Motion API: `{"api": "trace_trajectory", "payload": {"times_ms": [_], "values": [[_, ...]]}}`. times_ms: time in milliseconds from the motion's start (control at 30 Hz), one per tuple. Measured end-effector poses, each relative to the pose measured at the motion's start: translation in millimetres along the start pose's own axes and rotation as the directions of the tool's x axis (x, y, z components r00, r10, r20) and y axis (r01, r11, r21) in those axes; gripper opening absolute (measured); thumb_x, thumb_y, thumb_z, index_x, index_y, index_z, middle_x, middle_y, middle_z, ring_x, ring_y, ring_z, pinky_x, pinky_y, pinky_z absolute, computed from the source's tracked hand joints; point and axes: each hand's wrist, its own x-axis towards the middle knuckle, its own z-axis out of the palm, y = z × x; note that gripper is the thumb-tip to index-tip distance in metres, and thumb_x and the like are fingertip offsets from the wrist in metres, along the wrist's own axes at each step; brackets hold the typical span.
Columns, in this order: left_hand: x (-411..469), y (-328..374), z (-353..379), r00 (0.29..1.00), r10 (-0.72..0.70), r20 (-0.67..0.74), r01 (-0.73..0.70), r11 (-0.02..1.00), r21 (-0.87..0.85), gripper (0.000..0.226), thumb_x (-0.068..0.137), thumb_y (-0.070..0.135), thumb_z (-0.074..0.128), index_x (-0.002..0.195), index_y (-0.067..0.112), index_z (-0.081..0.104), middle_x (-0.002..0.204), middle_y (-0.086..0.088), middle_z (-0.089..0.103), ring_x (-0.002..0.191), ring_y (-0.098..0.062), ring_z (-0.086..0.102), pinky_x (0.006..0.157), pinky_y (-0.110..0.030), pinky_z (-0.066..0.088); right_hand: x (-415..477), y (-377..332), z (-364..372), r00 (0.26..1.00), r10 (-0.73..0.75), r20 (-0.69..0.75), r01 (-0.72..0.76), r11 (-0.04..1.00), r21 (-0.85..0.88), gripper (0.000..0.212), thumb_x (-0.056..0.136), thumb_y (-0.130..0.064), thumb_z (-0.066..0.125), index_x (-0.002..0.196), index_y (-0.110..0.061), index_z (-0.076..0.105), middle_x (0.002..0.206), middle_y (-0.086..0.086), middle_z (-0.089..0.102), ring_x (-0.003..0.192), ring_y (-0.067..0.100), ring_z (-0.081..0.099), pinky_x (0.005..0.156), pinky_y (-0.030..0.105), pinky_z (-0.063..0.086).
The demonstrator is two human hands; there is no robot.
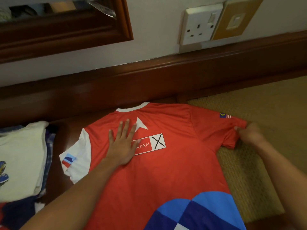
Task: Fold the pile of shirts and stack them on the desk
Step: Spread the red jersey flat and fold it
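1. A red shirt (166,171) lies spread flat, back side up, with its white collar (132,107) toward the bench's far edge.
2. The shirt's left half rests on the dark wood bench (69,125). Its right half lies over a woven mat (265,105) that covers the bench's right side.
3. The left hand (122,146) lies flat on the upper back of the shirt with its fingers straight and spread. It partly covers the printed white box.
4. The right hand (249,134) pinches the hem of the red sleeve (229,130) over the mat, fingers curled on the cloth. The sleeve is stretched out sideways.
5. The two hands are well apart.
6. The white sleeve (74,156) lies loose on the bench, just beside a pile (21,155) of shirts at the bench's left edge. A cream shirt tops the pile.
7. A blue checked patch shows on the shirt near the bench's near edge.
8. Behind the bench, the wall carries a socket (201,25) and a wooden frame (66,39).
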Motion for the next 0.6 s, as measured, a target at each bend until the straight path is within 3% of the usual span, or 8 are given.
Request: {"api": "trace_trajectory", "payload": {"times_ms": [100,200,267,333,433,500,600], "values": [[2.0,0.6,-1.8,1.0,0.012,0.029,-0.012,1.0,-0.011,0.069,0.101,0.067,0.014,0.156,0.043,-0.02,0.162,0.012,-0.034,0.148,-0.016,-0.035,0.119,-0.062,-0.013,-3.2,-5.3,0.7,0.988,-0.036,-0.15,0.062,0.984,0.169,0.028,0.097,-0.019,0.064,0.118,-0.001,0.064,0.115,0.022,0.068,0.105,0.037,0.066,0.096,0.051,0.052],[6.2,1.0,-3.4,0.999,0.008,0.051,-0.008,1.0,-0.008,0.069,0.099,0.068,0.011,0.155,0.045,-0.021,0.161,0.012,-0.035,0.148,-0.017,-0.036,0.118,-0.064,-0.013,-6.2,-9.8,-5.3,0.99,-0.025,-0.137,0.063,0.958,0.278,0.017,0.096,-0.015,0.066,0.112,-0.012,0.061,0.107,0.015,0.065,0.097,0.028,0.062,0.096,0.05,0.051],[9.1,1.1,-5.6,0.998,0.005,0.069,-0.005,1.0,-0.005,0.069,0.098,0.069,0.011,0.154,0.046,-0.023,0.161,0.012,-0.036,0.147,-0.017,-0.036,0.118,-0.064,-0.013,-1.2,-6.7,-8.5,0.989,-0.04,-0.142,0.074,0.966,0.249,0.016,0.092,-0.014,0.071,0.103,-0.017,0.06,0.111,0.019,0.068,0.103,0.034,0.065,0.097,0.051,0.051],[9.7,1.3,-7.8,0.997,0.006,0.075,-0.005,1.0,-0.005,0.069,0.099,0.069,0.013,0.154,0.046,-0.023,0.161,0.012,-0.036,0.148,-0.017,-0.036,0.118,-0.064,-0.012,1.5,-0.4,-9.9,0.988,-0.018,-0.151,0.048,0.979,0.199,0.024,0.09,-0.018,0.073,0.109,-0.007,0.063,0.113,0.023,0.069,0.106,0.036,0.066,0.097,0.047,0.05],[5.1,3.7,-8.0,0.999,0.004,0.052,-0.004,1.0,-0.004,0.068,0.101,0.068,0.015,0.155,0.045,-0.02,0.162,0.01,-0.034,0.148,-0.019,-0.035,0.119,-0.063,-0.012,-20.8,-2.9,-7.9,0.993,-0.117,-0.011,0.118,0.984,0.137,0.04,0.081,-0.036,0.081,0.11,-0.011,0.067,0.098,0.013,0.072,0.087,0.027,0.067,0.08,0.039,0.053],[2.5,4.2,-7.2,0.999,-0.004,0.042,0.005,1.0,-0.009,0.068,0.101,0.068,0.014,0.154,0.046,-0.022,0.162,0.011,-0.035,0.148,-0.019,-0.035,0.119,-0.063,-0.013,-30.5,-1.2,-3.3,0.979,-0.191,0.074,0.185,0.98,0.074,0.051,0.079,-0.015,0.085,0.125,-0.011,0.062,0.099,0.011,0.069,0.087,0.029,0.065,0.08,0.036,0.05],[3.7,1.8,-9.2,0.998,0.001,0.061,0.0,1.0,-0.029,0.068,0.1,0.069,0.015,0.152,0.049,-0.023,0.161,0.013,-0.035,0.148,-0.018,-0.035,0.117,-0.063,-0.015,-34.3,1.7,-5.6,0.976,-0.204,-0.071,0.203,0.979,-0.022,0.054,0.085,-0.001,0.076,0.135,-0.002,0.056,0.092,0.02,0.066,0.086,0.035,0.064,0.076,0.036,0.045]]}}
